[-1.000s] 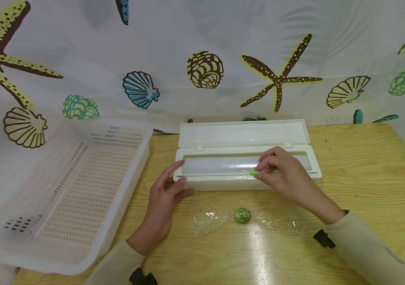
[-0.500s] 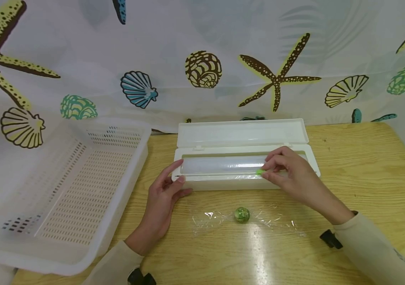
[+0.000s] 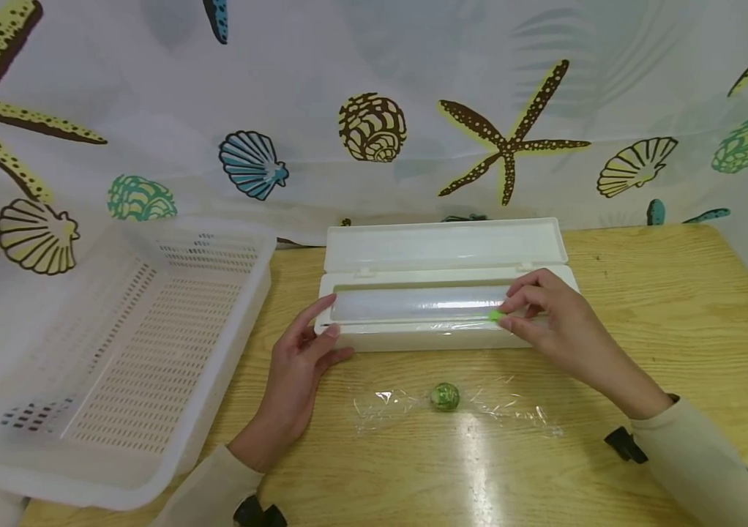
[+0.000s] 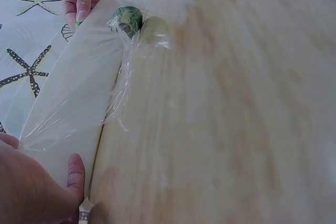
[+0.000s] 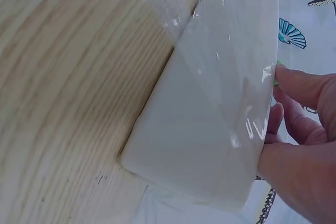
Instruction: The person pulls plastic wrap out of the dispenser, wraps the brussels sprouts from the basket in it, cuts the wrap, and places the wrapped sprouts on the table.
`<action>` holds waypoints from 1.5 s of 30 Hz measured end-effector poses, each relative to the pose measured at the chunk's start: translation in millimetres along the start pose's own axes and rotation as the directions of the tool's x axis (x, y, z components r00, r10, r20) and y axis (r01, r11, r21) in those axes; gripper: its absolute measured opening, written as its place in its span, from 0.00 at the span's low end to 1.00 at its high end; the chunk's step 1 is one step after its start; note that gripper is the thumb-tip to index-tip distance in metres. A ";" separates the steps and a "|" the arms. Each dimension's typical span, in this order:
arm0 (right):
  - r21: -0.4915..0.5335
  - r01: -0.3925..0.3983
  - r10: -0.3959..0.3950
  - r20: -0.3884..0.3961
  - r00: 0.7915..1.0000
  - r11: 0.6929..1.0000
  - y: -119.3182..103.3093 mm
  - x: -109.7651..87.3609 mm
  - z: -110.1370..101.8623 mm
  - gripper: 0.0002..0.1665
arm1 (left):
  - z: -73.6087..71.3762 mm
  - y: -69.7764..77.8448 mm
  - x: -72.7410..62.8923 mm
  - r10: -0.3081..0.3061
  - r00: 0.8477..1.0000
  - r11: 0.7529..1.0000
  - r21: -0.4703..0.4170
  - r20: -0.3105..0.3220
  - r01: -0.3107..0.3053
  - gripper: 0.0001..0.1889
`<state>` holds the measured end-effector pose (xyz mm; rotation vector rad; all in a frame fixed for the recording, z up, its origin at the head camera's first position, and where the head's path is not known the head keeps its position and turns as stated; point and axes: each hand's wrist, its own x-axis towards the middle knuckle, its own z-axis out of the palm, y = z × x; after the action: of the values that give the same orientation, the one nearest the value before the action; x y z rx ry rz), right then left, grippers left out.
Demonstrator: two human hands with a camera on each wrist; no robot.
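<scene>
A long white cling film dispenser [image 3: 413, 340] lies on the table, its lid [image 3: 443, 245] up and a film roll [image 3: 413, 304] inside. At its left end my left hand [image 3: 295, 373] grips the box, thumb on the front edge. My right hand [image 3: 558, 318] pinches a small bright green slider [image 3: 495, 315] on the front rim, right of the middle. From the box, clear film [image 4: 118, 95] hangs down the front and out over the table. On that film sits a small round green thing [image 3: 445, 396], like a Brussels sprout, in front of the box.
To the left stands a large white plastic basket [image 3: 232, 380] with slotted walls, close to my left forearm. A patterned cloth [image 3: 321, 66] with starfish and shells hangs behind the wooden table [image 3: 664, 307].
My right hand has slid the green slider to the right along the front rim. The left hand stays on the box end, and the round green thing has stayed put.
</scene>
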<state>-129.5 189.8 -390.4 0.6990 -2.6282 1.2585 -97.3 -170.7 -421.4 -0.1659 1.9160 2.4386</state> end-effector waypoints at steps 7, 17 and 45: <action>0.015 -0.034 0.033 0.023 0.999 0.999 1.4 -1.3 -4.1 0.07 | -2.4 -1.1 0.8 0.005 1.000 1.000 0.001 0.000 -0.005 0.26; 0.005 -0.072 0.072 0.024 0.997 0.997 3.4 -4.1 -11.9 0.06 | -2.5 -1.0 0.9 0.008 1.000 1.000 0.000 0.015 -0.007 0.26; 0.046 -0.066 0.065 0.032 0.997 0.997 13.3 -10.5 -22.1 0.05 | -2.8 -0.4 0.9 0.004 1.000 1.000 0.002 0.014 -0.004 0.26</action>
<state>-128.0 217.5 -389.0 0.6489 -2.6742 1.3425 -98.0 -173.5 -422.6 -0.1450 1.9154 2.4330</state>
